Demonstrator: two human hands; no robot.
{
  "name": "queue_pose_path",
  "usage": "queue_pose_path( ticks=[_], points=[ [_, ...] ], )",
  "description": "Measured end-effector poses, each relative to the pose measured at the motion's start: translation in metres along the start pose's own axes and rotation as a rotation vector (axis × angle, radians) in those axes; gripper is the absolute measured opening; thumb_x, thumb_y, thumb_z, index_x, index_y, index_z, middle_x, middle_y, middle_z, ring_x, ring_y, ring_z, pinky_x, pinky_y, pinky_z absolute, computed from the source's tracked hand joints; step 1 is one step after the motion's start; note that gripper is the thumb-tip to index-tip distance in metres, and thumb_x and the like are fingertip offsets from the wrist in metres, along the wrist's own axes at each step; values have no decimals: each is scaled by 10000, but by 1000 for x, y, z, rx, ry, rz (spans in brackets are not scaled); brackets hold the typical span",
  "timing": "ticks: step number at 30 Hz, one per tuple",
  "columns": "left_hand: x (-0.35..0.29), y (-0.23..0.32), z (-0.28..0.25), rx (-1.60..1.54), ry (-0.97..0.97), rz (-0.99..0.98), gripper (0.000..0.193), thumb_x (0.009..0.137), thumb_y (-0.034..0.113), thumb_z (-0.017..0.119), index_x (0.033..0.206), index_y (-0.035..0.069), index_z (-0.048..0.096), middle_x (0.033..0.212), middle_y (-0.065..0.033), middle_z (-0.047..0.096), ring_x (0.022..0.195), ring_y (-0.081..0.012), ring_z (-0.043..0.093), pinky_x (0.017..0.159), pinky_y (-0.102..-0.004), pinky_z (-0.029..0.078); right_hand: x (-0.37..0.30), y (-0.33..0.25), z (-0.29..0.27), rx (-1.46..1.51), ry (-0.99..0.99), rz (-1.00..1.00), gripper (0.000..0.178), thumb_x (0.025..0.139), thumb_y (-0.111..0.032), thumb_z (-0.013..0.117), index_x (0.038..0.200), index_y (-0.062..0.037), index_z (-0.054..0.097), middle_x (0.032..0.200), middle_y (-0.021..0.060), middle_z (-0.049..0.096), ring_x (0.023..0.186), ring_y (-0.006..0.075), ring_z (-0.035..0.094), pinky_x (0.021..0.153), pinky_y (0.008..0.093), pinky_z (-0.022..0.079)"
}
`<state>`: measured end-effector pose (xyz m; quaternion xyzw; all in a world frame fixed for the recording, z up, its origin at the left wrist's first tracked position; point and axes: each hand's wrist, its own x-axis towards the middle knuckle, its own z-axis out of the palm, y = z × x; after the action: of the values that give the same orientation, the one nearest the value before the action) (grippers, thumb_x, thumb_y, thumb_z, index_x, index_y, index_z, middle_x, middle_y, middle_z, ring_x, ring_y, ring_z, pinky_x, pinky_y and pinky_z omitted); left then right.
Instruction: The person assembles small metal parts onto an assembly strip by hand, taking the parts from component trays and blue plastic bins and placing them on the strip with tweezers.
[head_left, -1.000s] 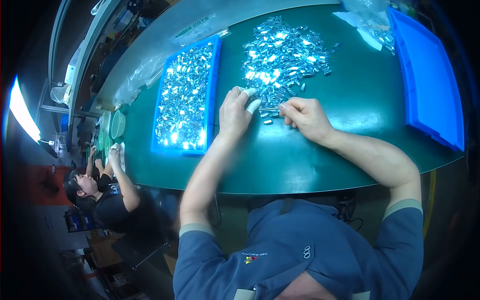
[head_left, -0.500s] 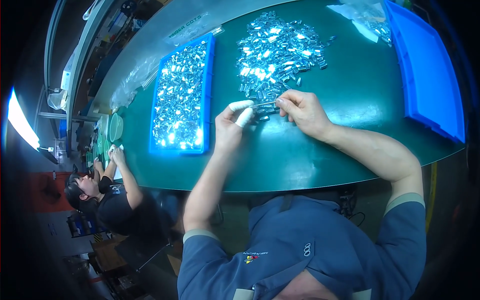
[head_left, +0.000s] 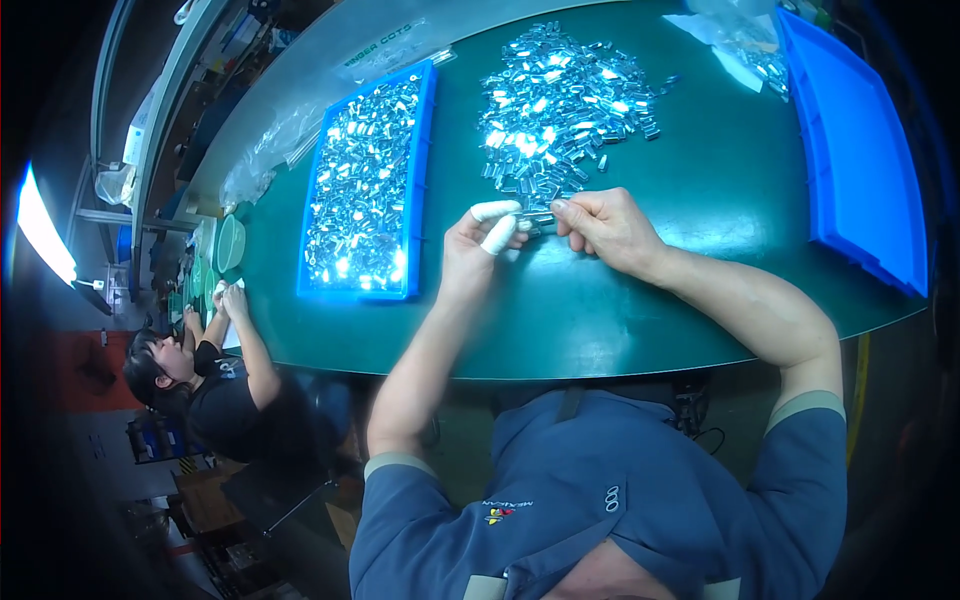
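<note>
White finger cots cover the thumb and forefinger of my left hand [head_left: 478, 242], which is closed at the near end of a pile of small shiny metal pieces [head_left: 565, 100]. What its fingertips grip is too small to make out against the pieces behind. My right hand [head_left: 612, 232] faces it a short gap away, thumb and forefinger pinched on what looks like a thin metal rod [head_left: 543, 213] pointing at the left fingertips. Left of my hands, a blue tray [head_left: 420, 190] is filled with similar small shiny metal pieces.
An upturned-edge blue tray [head_left: 865, 150] stands at the right. Clear plastic bags [head_left: 275, 155] lie beyond the filled tray, and another bag [head_left: 735, 40] with metal pieces is at the back right. A co-worker [head_left: 215, 390] sits at the left by a green bowl [head_left: 230, 243].
My left hand has shifted slightly right, closer to my right hand, and its fingers have drawn nearer together. The right hand keeps its pinch. The whole view has shifted a little.
</note>
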<state>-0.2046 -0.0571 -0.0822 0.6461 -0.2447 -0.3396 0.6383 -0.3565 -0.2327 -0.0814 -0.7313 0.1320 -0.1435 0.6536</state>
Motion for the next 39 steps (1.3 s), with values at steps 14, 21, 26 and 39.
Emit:
queue_pose_path(
  ticks=[14,21,26,39],
  points=[
    [-8,0,9,-9,-127,8,232,981,108,690,1195,20,674,1004,-100,746,858,-130,708,733,-248,560,-4,2,8,-11,14,-108,196,1017,-141,605,1017,16,722,802,43,699,664,74,597,589,246,477],
    [-11,2,5,27,-141,33,217,992,83,669,1196,11,666,996,-98,739,881,-137,705,779,-273,571,-2,6,7,-102,-33,-87,259,1023,-212,618,925,-1,730,724,50,695,594,93,605,543,272,480],
    [-18,26,-10,174,-42,102,198,987,61,669,1176,4,673,1006,-98,735,911,-147,703,838,-296,576,-3,5,4,11,-11,28,377,1058,-302,573,843,-23,708,668,23,653,562,69,562,514,252,444],
    [14,68,-124,1202,491,700,269,912,53,735,1179,32,713,1076,-116,748,946,-201,716,828,-311,559,1,7,5,148,94,12,389,1070,-317,553,855,-27,696,704,12,640,606,57,542,565,219,434]
  ],
)
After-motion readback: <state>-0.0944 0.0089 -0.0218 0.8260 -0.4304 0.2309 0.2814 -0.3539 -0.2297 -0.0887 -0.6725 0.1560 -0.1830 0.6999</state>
